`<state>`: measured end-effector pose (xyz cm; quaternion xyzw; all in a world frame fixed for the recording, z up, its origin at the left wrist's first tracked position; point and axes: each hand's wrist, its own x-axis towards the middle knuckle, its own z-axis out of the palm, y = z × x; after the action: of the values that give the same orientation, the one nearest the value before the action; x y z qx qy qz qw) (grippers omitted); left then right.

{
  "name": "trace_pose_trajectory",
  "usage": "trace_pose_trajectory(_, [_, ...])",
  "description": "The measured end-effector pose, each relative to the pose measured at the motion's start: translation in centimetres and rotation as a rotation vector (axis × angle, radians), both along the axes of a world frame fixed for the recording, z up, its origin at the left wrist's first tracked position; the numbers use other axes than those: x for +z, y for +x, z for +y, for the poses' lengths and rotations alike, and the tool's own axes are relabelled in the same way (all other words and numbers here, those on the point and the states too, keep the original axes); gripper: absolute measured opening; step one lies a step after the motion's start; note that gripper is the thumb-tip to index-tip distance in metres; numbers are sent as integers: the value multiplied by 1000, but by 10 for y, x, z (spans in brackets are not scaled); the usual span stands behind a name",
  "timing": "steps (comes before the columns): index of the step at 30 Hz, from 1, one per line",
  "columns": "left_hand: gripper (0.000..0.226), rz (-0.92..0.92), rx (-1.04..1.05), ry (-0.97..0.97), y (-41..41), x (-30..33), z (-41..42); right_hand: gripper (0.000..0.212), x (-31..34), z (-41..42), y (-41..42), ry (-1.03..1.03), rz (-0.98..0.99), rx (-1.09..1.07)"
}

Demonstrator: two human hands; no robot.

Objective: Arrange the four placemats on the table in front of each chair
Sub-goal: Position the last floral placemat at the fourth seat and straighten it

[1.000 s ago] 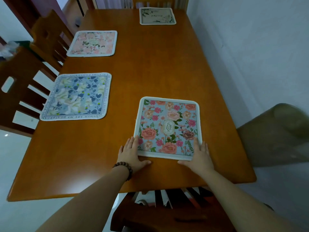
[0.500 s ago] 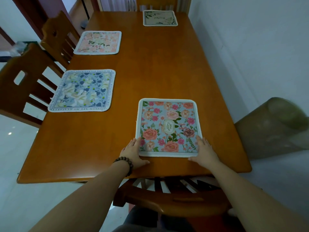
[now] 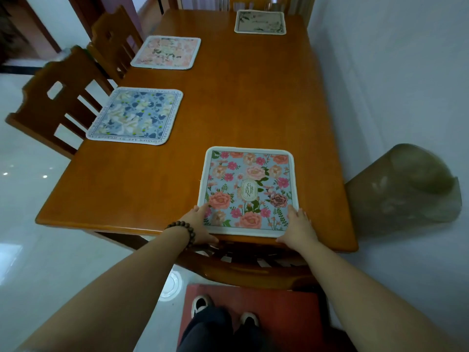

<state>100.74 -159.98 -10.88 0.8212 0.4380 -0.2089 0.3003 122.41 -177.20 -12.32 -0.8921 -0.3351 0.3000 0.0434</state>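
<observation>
Between the flat, ungripping left hand and right hand, the rose placemat.

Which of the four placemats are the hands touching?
The pink-rose placemat at the table's near end; both hands rest on its near corners. The other three lie untouched.

Four placemats, four chairs.

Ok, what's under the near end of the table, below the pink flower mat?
A wooden chair is tucked under the table edge there; only its curved top rail and slat tops show. Its seat and legs are hidden by the tabletop and the person's arms.
</observation>
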Motion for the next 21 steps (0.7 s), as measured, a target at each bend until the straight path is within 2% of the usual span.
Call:
trace_pose_trajectory(3, [114, 6, 20, 76, 1, 0, -1, 115, 2, -1, 2, 4, -7, -6])
trace_pose_trajectory(6, [124, 78, 28, 178, 2, 0, 2, 125, 4, -5, 9, 3, -14, -17])
trace_pose_trajectory(11, [132, 169, -52, 180, 6, -8, 0, 134, -4, -9, 3, -22, 9, 27])
trace_pose_trajectory(21, [118, 157, -93, 236, 4, -8, -2, 124, -5, -7, -5, 34, -30, 29])
